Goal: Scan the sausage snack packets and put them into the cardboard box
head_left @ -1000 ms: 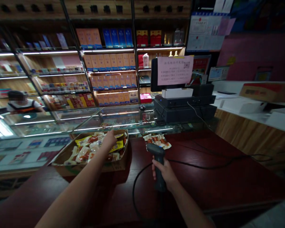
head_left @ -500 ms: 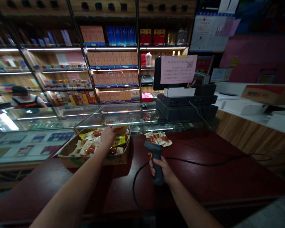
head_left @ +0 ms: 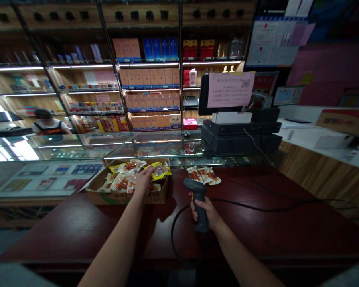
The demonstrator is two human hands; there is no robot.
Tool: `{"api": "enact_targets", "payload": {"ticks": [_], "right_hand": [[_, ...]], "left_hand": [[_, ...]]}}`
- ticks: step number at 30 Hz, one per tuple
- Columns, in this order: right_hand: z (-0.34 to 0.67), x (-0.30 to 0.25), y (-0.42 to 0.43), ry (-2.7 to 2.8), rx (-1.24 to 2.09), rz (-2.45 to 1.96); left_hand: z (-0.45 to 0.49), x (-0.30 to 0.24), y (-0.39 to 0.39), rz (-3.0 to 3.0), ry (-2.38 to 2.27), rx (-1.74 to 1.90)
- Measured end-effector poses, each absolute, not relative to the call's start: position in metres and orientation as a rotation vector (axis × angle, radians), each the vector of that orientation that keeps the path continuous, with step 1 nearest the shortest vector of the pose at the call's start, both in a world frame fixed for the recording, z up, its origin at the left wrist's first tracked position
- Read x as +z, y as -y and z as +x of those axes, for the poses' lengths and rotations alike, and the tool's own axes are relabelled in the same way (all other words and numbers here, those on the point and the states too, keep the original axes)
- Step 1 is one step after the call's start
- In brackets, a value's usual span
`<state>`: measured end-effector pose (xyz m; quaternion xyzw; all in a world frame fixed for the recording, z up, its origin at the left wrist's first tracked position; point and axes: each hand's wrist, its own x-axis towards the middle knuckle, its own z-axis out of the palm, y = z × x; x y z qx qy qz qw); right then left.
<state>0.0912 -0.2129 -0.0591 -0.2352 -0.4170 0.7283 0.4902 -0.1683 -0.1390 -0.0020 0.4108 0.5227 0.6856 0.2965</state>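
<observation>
My left hand [head_left: 143,180] reaches into an open cardboard box [head_left: 157,196] of snack packets and is closed on a yellow snack packet [head_left: 160,170], lifted at the box's right side. My right hand [head_left: 206,210] grips the handle of a dark barcode scanner [head_left: 197,199], held upright over the dark red counter [head_left: 272,231]; its black cable loops toward me. A small pile of snack packets [head_left: 204,175] lies on the counter just beyond the scanner.
A register with a monitor and a pink paper notice [head_left: 229,88] stands at the back right. Glass display cases [head_left: 77,153] run to the left, with lit shelves of boxed goods behind. A person [head_left: 48,122] is at the far left. A black cable crosses the counter's right side.
My left hand has taken hold of a yellow packet in the box and raised it. The scanner hand has stayed nearly in place; the view has shifted slightly left.
</observation>
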Motion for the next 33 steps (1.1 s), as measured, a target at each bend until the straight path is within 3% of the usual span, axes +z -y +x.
{"api": "enact_targets", "payload": {"ticks": [6, 12, 18, 33], "right_hand": [[0.085, -0.053, 0.218, 1.017, 1.734, -0.616], [0.054, -0.028, 0.242, 1.106, 1.613, -0.752], [0.033, -0.007, 0.256, 1.255, 1.557, -0.811], [0.025, -0.007, 0.251, 1.242, 1.58, -0.816]], "left_hand": [[-0.165, -0.009, 0.144, 1.045, -1.211, 2.001], [-0.172, -0.014, 0.142, 0.956, -1.215, 1.784], [-0.169, -0.015, 0.142, 0.894, -1.12, 1.856], [-0.164, -0.009, 0.152, 0.883, -1.179, 1.789]]}}
